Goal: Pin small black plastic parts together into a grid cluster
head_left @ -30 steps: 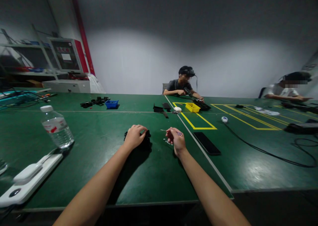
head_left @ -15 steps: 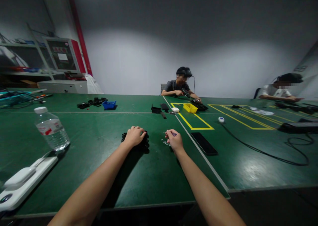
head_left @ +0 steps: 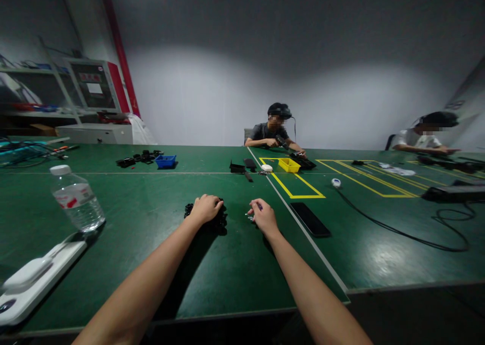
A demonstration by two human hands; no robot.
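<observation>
My left hand point(head_left: 206, 208) lies over a dark, lumpy black object point(head_left: 220, 224) on the green table, its fingers curled round the top. Much of that object is under the palm, so its kind cannot be made out. To the right, my right hand point(head_left: 264, 216) is closed, thumb and fingers drawn together just above the table. A small purplish bit shows at its fingers, too small to name. Small shiny pieces point(head_left: 249, 216) lie beside and partly beneath those fingertips.
A phone point(head_left: 310, 219) lies right of my right hand. Water bottle point(head_left: 78, 198) and white power strip point(head_left: 41, 279) stand left. Farther back are a blue bin point(head_left: 165, 161), a yellow bin point(head_left: 289, 165) and black parts point(head_left: 138, 158). Two people sit across the table.
My right hand has dipped slightly toward the small shiny pieces and now covers more of them. My left hand stays on the black object.
</observation>
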